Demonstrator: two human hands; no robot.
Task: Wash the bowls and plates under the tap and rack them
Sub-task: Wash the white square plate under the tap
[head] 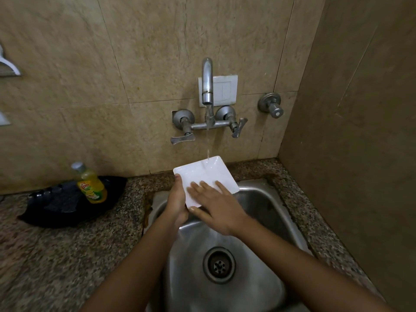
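Note:
A white square plate [202, 172] is held tilted over the steel sink [265, 206], under the tap [207, 84]. A thin stream of water falls from the spout onto the plate's far part. My left hand [176, 199] grips the plate's left edge from below, thumb on the rim. My right hand [216, 203] lies flat on the plate's face with fingers spread. No other bowls or plates are visible in the sink.
A black tray [67, 206] on the granite counter at the left holds a yellow dish-soap bottle [91, 183]. The sink drain [219, 265] sits near me. A wall valve [271, 105] is right of the tap. A side wall [349, 131] closes off the right.

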